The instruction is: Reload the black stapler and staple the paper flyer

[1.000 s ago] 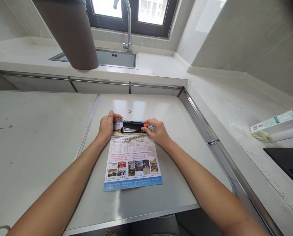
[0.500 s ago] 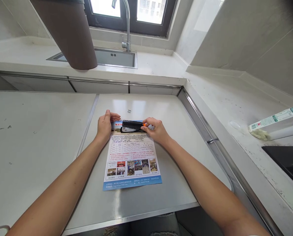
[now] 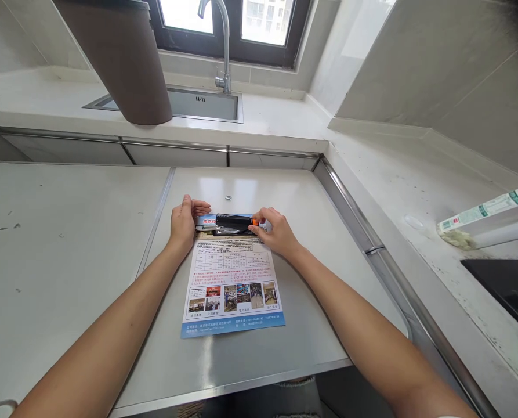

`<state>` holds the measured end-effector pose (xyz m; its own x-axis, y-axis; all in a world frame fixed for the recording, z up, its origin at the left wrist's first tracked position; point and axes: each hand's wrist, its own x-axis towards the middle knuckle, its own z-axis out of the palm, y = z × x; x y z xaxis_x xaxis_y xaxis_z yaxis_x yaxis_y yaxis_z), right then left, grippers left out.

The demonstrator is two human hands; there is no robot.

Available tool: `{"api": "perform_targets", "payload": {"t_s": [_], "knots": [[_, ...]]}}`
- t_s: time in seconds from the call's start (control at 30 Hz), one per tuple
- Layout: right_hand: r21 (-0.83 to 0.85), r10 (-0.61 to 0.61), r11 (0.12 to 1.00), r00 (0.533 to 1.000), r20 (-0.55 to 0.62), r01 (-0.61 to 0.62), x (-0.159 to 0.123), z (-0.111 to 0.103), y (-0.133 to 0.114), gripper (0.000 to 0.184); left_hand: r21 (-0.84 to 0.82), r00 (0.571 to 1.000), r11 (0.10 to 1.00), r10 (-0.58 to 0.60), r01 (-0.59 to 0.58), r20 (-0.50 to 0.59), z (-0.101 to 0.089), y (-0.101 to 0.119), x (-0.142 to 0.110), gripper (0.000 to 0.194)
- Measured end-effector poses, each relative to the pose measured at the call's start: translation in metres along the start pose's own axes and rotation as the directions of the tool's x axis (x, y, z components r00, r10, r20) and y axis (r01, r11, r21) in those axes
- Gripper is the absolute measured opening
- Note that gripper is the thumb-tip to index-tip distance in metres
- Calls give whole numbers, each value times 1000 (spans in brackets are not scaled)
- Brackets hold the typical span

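A black stapler (image 3: 234,222) with an orange part at its right end lies across the top of a printed flyer (image 3: 230,261). My right hand (image 3: 276,229) is closed on that right end, thumb and fingers pinching it. From the stapler's left end a thin silver metal strip (image 3: 205,228) sticks out toward my left hand (image 3: 185,220). That hand rests at the flyer's upper left edge, fingers stretched to the right and thumb up. Whether its palm touches the strip is hard to see. Two small staple strips (image 3: 228,198) lie beyond the flyer.
The white folding table (image 3: 302,325) has a seam to the left and dark bits on its left part. Behind it, a tall brown bin (image 3: 132,75) stands on the counter before the sink (image 3: 206,104). A clear bottle-like container (image 3: 489,217) lies on the right counter.
The silver metal strip now juts out of the stapler's left end, where it sat within the stapler before. My left hand has shifted slightly left; my right hand has hardly moved.
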<state>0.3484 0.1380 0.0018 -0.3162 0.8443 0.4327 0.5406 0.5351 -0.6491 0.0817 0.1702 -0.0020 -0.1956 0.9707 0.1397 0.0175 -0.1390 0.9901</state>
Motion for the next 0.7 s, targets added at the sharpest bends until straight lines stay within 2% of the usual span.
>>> {"api": "perform_targets", "payload": {"t_s": [0.1,0.17,0.27,0.43,0.57,0.7], "knots": [[-63,-21,998,997,78,26,0,2,-2,51,-16,1000,1000,2,-2,14,1,0,-1,62],[-101,-32,994,990,134,45,0,5,-1,63,-12,1000,1000,7,-6,27,1,1,-1,62],[-156,-39,986,988,147,62,0,8,1,46,-4,999,1000,14,-13,40,2,2,-2,63],[-158,-168,972,985,33,171,-4,6,-6,24,-12,998,1000,26,-25,57,2,4,-3,62],[-243,-279,936,957,-76,253,-8,2,-14,29,-36,997,998,48,-46,57,2,2,-2,60],[-313,-358,899,925,-127,305,-12,-2,-16,34,-13,995,997,77,-76,57,2,3,-3,58]]}}
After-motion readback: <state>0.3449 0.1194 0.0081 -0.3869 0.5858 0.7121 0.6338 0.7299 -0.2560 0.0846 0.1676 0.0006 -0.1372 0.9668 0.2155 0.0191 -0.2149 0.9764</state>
